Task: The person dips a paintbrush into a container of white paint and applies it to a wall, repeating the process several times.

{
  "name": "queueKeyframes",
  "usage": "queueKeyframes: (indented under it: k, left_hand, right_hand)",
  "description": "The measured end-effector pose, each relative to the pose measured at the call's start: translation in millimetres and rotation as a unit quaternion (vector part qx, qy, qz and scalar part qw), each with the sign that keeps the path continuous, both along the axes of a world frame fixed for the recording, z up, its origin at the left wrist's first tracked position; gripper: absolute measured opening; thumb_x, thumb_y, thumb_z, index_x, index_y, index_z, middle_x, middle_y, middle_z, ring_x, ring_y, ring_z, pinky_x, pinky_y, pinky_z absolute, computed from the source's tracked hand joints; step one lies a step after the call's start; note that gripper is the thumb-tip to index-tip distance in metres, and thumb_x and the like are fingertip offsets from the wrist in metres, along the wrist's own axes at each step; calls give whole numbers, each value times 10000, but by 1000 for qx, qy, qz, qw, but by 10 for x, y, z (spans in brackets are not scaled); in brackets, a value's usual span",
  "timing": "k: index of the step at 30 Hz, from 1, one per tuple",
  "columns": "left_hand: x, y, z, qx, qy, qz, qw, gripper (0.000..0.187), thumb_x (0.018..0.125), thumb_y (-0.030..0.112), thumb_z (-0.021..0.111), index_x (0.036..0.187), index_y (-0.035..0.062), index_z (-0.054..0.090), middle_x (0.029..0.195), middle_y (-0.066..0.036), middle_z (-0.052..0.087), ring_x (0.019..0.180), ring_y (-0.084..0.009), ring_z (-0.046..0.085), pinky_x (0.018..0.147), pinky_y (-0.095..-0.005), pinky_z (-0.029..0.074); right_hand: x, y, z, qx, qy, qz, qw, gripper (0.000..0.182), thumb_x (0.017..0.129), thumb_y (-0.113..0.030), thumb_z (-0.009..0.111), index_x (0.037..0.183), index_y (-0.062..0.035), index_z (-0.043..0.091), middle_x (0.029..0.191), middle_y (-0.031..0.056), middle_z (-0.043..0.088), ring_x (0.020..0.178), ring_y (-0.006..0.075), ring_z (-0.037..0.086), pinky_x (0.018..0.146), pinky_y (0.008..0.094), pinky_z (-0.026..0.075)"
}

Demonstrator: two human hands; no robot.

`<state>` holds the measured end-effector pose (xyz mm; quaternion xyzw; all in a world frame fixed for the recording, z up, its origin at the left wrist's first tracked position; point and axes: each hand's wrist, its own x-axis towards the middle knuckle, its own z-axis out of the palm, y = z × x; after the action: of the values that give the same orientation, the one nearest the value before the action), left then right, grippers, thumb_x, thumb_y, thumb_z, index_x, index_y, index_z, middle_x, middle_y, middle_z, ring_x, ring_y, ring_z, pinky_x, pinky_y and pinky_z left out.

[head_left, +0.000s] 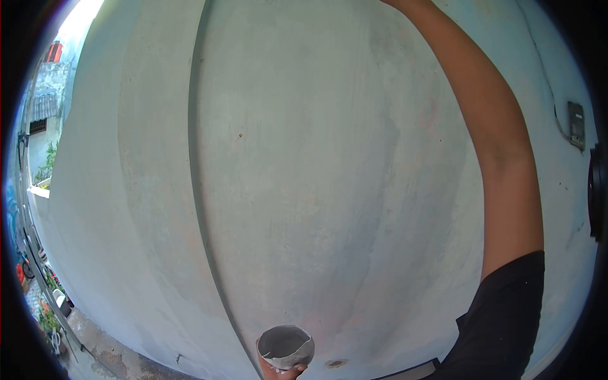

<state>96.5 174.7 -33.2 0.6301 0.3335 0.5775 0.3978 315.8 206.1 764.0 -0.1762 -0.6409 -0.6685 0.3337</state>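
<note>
A round bowl (286, 346) with a grey inside and a chipped, stained rim is low in the view, held up in front of the wall. My left hand (282, 372) grips it from below, with fingers and thumb at its underside. The right arm reaches up along the right side, in a dark sleeve, to the top edge. Only the wrist end of my right hand (394, 2) shows there; its fingers are out of view, so what it holds is hidden. Before me stands a pale, patchy painted wall (304, 177).
A vertical ridge (193, 126) runs down the wall. On the right are a small switch box (576, 125) with a cable and a dark round object (596, 193). Plants (47, 316), a pole and a neighbouring building stand at the far left.
</note>
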Motion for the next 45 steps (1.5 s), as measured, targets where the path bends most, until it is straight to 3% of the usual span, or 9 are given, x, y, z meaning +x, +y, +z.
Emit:
queueKeyframes:
  k: [9,14,18,22,28,29,33,37,45]
  left_hand:
    - [-15,6,203,-5,-45,-66,997,937,767,534,800,1439,22,396,1385,-184,523,1255,-322,515,1021,-445,440]
    - [118,-89,318,72,-103,20,992,765,773,464,795,1330,15,522,1278,-174,606,1171,-330,582,975,-462,472]
    - [83,-195,629,44,-124,-96,987,704,769,436,794,1281,11,564,1220,-160,646,1116,-327,618,961,-475,483]
    - [222,-125,377,34,-59,-92,993,702,760,430,818,1270,12,577,1208,-156,656,1108,-322,625,963,-471,487]
    - [276,-259,339,33,-109,-45,992,796,761,512,811,1308,0,541,1255,-165,623,1165,-330,590,1004,-486,452]
    - [279,-293,266,11,-108,1,994,833,764,551,798,1323,-3,526,1287,-169,604,1195,-330,571,1025,-489,435]
    - [218,-239,107,25,-45,28,998,937,761,632,771,1378,-2,463,1367,-180,541,1257,-330,522,1061,-487,403]
    - [150,-274,-248,29,-10,-2,1000,971,763,656,765,1400,5,427,1380,-190,519,1270,-339,505,1055,-487,405]
    - [-280,-665,-283,-53,-47,-18,997,985,744,572,835,1420,7,396,1376,-162,514,1256,-307,500,1039,-459,421]
  right_hand:
    - [218,-182,-1562,-215,-56,-100,970,171,919,-119,686,1055,-17,696,973,116,709,856,219,673,811,337,539]
    - [258,-519,-3293,-592,-43,-37,804,129,913,-96,688,1023,-30,673,934,95,704,803,192,648,725,335,521]
    - [126,-687,-3276,-739,93,-52,665,118,938,-116,675,1027,-38,673,923,74,704,772,167,615,728,327,500]
    - [155,-479,-2480,-647,25,-158,746,141,946,-148,666,1044,-47,682,882,75,685,747,163,566,742,319,480]
    - [75,-347,-747,-176,-37,-128,975,126,947,-157,671,1048,-81,670,955,57,684,766,186,623,757,349,517]
    - [-75,-593,-560,-247,40,-130,959,209,967,-207,616,1017,-10,662,932,171,688,872,344,657,812,423,510]
    - [161,-228,-184,8,6,-37,999,204,952,-188,620,1009,2,668,883,169,689,836,338,658,783,404,517]
    - [247,-45,-715,-101,106,-136,980,202,949,-190,622,1015,-8,679,912,167,692,868,335,657,785,407,516]
    - [477,-301,-3038,-182,-59,-185,964,102,888,-138,686,937,-67,633,901,91,671,703,191,660,592,297,541]
